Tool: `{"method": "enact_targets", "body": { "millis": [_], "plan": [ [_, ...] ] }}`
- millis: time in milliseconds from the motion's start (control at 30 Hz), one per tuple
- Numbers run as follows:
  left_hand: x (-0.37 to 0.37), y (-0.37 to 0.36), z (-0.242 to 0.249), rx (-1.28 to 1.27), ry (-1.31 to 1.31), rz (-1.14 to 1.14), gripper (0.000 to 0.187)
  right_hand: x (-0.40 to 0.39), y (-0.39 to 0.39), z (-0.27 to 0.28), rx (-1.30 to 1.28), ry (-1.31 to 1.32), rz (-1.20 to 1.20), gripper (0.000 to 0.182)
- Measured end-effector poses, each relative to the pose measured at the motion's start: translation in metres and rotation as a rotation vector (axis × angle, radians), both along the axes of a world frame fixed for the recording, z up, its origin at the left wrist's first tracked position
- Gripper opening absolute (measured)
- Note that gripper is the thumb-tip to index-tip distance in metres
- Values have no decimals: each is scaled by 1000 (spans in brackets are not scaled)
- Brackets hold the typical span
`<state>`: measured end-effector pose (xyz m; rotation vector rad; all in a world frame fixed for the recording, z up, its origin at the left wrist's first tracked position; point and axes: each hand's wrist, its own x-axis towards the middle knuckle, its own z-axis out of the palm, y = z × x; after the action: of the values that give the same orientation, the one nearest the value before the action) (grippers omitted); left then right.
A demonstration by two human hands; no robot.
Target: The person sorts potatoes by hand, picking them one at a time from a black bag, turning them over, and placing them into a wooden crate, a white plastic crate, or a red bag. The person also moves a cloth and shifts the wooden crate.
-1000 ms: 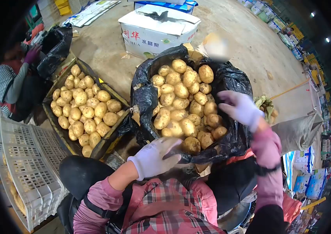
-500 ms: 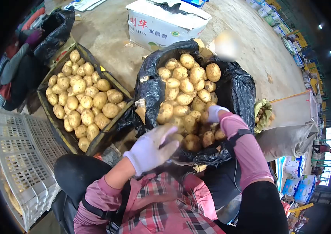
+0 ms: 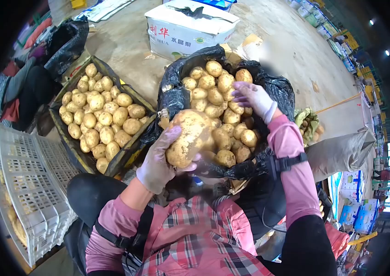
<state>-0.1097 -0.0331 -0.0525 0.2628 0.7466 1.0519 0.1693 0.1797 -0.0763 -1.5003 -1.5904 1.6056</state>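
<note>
- Yellow-brown and dusty, a large potato (image 3: 189, 138) sits in the gloved left hand (image 3: 157, 162), lifted clear of the pile; the fingers curl round its left side and underside, gripping it.
- It looks firm, dense and fairly heavy for one hand. The skin seems dry and rough, so not slippery; a cupped grip round the thick middle suits it.
- The gloved right hand (image 3: 254, 97) reaches over the potatoes in the black-lined box (image 3: 173, 94), fingers spread and bent, tips touching them; whether it grips one cannot be told.
- The pile rises above the box rim, so potatoes near the edge could roll off.
- A full crate (image 3: 97, 118) lies just left, a white plastic crate (image 3: 24, 184) nearer; another person (image 3: 17, 89) sits beyond. Bare floor lies behind the box.
</note>
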Motion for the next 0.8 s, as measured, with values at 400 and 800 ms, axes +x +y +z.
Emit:
{"method": "enact_targets", "body": {
  "millis": [400, 800],
  "plan": [
    [-34, 11, -26, -123, -83, 274, 55, 58, 71, -198, -142, -602, -384, 61],
    [-32, 18, -35, -141, -253, 291, 63, 76, 64, -194, -386, -133, -509, 28]
  ]
}}
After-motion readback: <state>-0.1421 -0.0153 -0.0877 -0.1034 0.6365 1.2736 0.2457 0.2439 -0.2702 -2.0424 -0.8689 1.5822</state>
